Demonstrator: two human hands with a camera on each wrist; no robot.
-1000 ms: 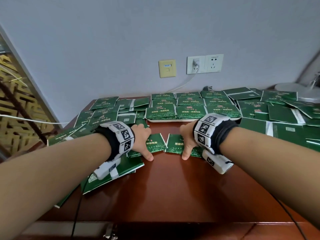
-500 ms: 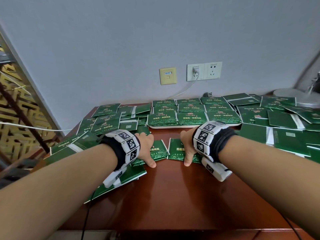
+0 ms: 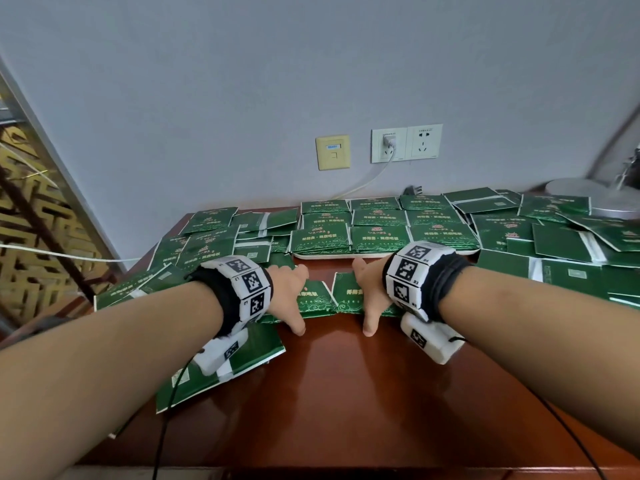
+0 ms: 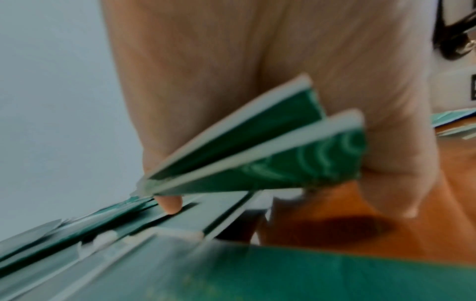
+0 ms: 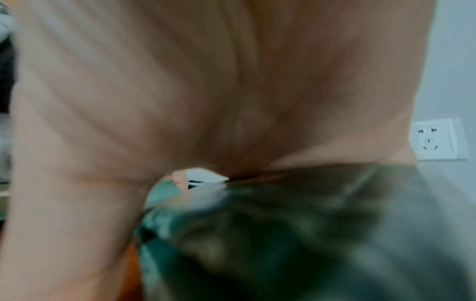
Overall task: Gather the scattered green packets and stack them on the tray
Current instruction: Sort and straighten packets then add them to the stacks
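Observation:
Two small piles of green packets lie on the brown table just in front of the white tray (image 3: 346,255). My left hand (image 3: 289,294) grips the left pile (image 3: 315,301), fingers at its far edge and thumb at its near edge. The left wrist view shows two packets (image 4: 270,163) pinched and fanned apart. My right hand (image 3: 367,296) grips the right pile (image 3: 346,292) in the same way. Its packets (image 5: 283,234) are a blur under the palm in the right wrist view. The tray carries rows of stacked packets (image 3: 377,237).
Loose packets cover the table at the left (image 3: 207,244) and right (image 3: 561,244), and one (image 3: 249,362) lies under my left wrist. A lamp base (image 3: 588,197) stands at the back right. Wall sockets (image 3: 405,143) with a cable sit behind the tray.
Both hands keep their hold on the two piles in front of the tray, barely shifting. The head view has tilted a little.

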